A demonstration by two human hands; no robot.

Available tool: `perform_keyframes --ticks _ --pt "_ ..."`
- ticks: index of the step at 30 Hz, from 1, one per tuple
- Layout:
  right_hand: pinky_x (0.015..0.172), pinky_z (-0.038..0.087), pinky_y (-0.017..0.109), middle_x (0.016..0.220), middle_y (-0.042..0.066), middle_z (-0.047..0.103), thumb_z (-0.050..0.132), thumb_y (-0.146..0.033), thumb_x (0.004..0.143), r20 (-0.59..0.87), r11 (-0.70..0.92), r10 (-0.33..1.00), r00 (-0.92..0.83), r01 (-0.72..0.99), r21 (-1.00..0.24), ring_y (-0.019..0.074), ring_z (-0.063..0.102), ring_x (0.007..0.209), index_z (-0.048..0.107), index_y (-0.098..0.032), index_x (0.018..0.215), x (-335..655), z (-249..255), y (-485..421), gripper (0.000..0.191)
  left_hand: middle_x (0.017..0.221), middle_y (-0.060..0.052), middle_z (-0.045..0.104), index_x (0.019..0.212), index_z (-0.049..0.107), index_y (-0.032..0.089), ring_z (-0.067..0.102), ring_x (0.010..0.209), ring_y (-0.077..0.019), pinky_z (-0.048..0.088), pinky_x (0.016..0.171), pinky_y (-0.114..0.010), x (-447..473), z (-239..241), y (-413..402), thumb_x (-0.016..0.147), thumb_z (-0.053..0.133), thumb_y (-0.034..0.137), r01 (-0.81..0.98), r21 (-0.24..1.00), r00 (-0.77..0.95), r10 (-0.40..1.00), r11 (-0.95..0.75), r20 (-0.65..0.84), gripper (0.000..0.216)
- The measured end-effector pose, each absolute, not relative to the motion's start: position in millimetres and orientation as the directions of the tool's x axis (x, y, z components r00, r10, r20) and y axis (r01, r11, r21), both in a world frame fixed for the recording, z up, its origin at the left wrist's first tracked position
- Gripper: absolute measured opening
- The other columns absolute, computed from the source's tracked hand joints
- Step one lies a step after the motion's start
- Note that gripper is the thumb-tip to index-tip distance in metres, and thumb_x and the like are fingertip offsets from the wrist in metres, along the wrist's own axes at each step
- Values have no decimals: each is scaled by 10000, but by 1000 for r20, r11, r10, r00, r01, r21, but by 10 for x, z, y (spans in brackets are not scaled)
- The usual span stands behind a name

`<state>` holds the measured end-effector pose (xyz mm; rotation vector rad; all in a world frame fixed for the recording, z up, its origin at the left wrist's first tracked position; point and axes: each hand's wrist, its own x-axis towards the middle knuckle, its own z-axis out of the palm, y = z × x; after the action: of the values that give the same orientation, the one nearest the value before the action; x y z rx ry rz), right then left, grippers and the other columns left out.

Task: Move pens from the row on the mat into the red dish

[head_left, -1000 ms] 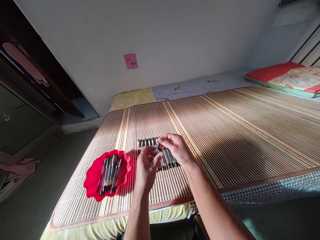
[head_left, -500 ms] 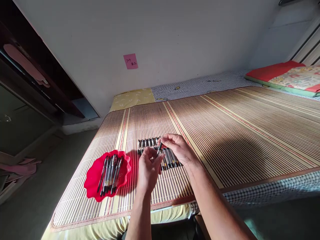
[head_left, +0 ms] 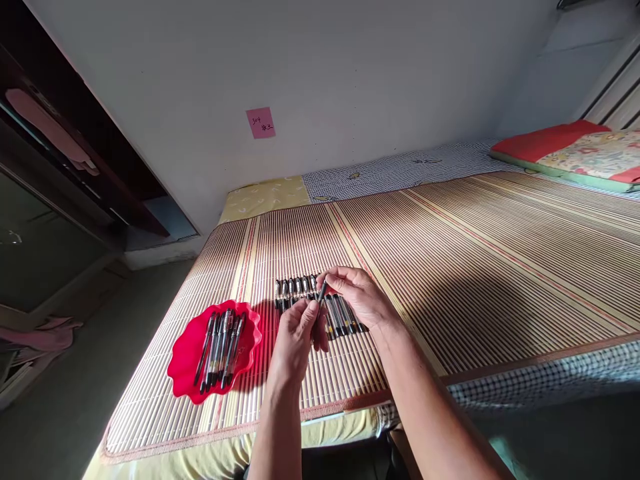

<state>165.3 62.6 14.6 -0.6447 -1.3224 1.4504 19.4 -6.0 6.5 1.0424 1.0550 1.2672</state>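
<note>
A dark pen (head_left: 323, 291) slants between my two hands above the mat. My left hand (head_left: 296, 337) is closed around its lower part, while the fingertips of my right hand (head_left: 360, 297) pinch its upper end. Under and behind the hands lies a row of black pen caps (head_left: 299, 285) with clips. Nearer to me is a row of clear pen barrels (head_left: 344, 313) with dark ends, partly covered by my hands. To the left, several black pens (head_left: 220, 347) lie together on a red scalloped plate (head_left: 184, 357).
A striped bamboo mat (head_left: 450, 267) covers the bed. Folded red and floral bedding (head_left: 575, 153) rests at the far right. A pink note (head_left: 261, 123) is stuck on the wall behind. The bed's front edge runs just before me, with floor (head_left: 135, 313) at the left.
My left hand has turned and its fingers have closed further around the pen. The pen has shifted slightly, and my right hand stays at its upper end.
</note>
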Motion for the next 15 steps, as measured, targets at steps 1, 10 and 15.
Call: perform_keyframes --ticks 1,10,15 --pt "905 534 357 925 45 744 753 -489 891 244 125 909 -338 -337 -933 167 650 831 782 -227 837 1654 138 630 269 549 48 532 759 553 183 461 413 -75 312 435 -210 186 70 -60 866 732 626 -252 966 64 997 61 -46 489" --pt "869 522 349 893 43 741 761 -501 875 215 130 926 -309 -274 -953 173 640 824 790 -232 831 1657 143 624 275 531 77 516 795 547 200 413 369 -59 244 413 -202 217 42 -60 837 778 608 -136 990 -28 999 -29 25 471" --pt "835 517 337 1001 46 774 732 -436 914 229 109 895 -383 -311 -944 180 664 900 807 -261 938 1708 110 627 191 515 40 539 832 637 160 448 396 -78 226 440 -221 194 69 -73 870 700 666 -188 981 90 995 47 -31 510"
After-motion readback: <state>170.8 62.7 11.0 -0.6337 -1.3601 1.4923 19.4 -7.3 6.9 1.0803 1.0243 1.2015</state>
